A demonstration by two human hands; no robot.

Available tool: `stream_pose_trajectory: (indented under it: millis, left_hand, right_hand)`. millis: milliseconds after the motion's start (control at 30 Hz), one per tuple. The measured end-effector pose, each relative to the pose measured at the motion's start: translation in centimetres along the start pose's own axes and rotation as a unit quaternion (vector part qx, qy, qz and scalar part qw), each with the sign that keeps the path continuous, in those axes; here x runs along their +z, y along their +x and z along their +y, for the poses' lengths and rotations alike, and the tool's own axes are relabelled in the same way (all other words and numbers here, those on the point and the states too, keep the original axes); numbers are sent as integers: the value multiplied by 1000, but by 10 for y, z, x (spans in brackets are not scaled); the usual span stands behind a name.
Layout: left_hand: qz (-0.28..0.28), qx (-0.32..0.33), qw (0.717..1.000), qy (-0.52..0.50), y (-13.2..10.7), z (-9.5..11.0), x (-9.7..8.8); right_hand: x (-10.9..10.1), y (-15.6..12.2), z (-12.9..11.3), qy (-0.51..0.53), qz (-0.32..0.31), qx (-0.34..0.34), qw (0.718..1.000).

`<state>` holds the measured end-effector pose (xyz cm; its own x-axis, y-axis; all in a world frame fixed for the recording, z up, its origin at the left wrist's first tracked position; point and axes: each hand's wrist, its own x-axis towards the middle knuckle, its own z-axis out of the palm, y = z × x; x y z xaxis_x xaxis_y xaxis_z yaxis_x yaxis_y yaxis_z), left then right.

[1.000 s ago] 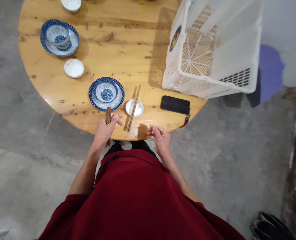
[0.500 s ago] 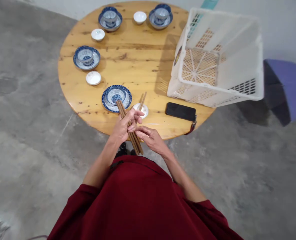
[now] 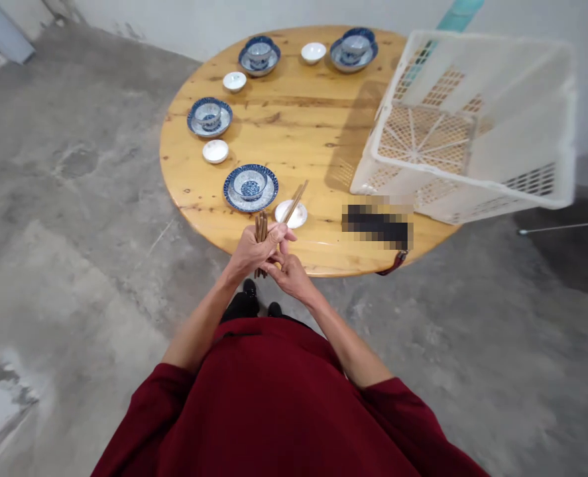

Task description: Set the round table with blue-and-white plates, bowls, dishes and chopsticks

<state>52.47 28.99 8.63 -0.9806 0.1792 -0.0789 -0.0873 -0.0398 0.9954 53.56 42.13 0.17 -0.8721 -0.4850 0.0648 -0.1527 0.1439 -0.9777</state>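
Both hands together at near edge of the round wooden table (image 3: 284, 136). Left hand (image 3: 250, 252) closed around a bundle of brown chopsticks (image 3: 260, 226); upper ends stick out above the grip, lower ends below it. Right hand (image 3: 290, 273) has its fingers bent in against the left; cannot tell whether it grips any of the bundle.

Just beyond: a pair of chopsticks (image 3: 300, 193) across a small white dish (image 3: 298, 217), lower ends hidden behind left hand's fingers. Left of the dish, a blue-rimmed plate (image 3: 233, 201) with a patterned bowl (image 3: 250, 190) on it. Three more plate-and-bowl sets along the left and far edges, three small white dishes between them.

Right side: white plastic crate (image 3: 522, 99), open top; in front of it a dark oblong object (image 3: 377, 225), pixelated, red strap (image 3: 392, 265) near its end.
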Motion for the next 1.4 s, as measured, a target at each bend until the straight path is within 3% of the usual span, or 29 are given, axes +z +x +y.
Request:
stream_pose_trajectory:
  millis: [300,533,667,900,1233,1400]
  left_hand:
    - [-43,38,997,49,26,-15,-53]
    - [-115,43,992,34,48,-34,-96]
    - [-152,33,988,28,52,-32,-101]
    - [-206,41,977,30,58,-34,-100]
    - [-209,66,976,22,65,-36,-107]
    - [-231,34,972,24,71,-36,-119]
  right_hand:
    - [31,56,32,-29,117,8,993]
    - [65,73,42,-25,185,24,982]
    - [69,71,41,-48,201,36,978]
    - [56,58,20,-77,251,45,964]
    - [57,66,7,-49,259,38,964]
    - [59,74,5,-67,270,28,960]
